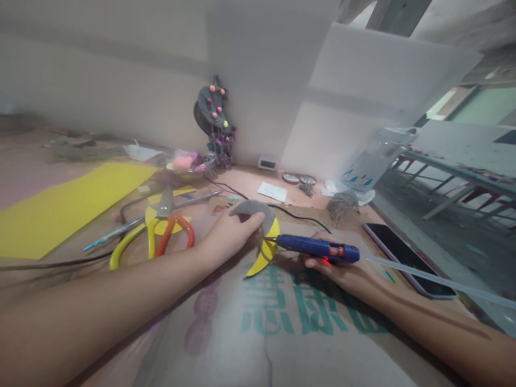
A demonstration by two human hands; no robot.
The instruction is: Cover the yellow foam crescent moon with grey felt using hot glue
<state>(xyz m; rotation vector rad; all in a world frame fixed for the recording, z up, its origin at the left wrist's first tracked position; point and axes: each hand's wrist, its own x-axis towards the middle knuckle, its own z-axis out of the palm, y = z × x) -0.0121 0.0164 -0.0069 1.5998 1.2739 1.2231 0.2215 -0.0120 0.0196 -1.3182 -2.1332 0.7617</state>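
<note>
My left hand [237, 232] pinches a crescent moon cutout [271, 252]. Its upper part is covered with grey yarn, and the lower part shows bare yellow. In my right hand [328, 269] is a blue glue gun [314, 246] with a red light glowing under its body. The nozzle tip meets the yellow part of the crescent, close to the edge of the grey yarn. A long translucent glue stick [439, 280] trails to the right from the gun's rear. Under both hands lies a brown sheet [226, 333] with green printed characters.
Yellow-handled pliers [151, 236], orange-handled scissors [163, 236] and a pen [113, 234] lie at left by a yellow sheet [80, 207]. A phone [409, 260], a grey yarn ball [342, 207] and a clear plastic jug [365, 166] are at right. A decorated grey moon [213, 110] stands behind.
</note>
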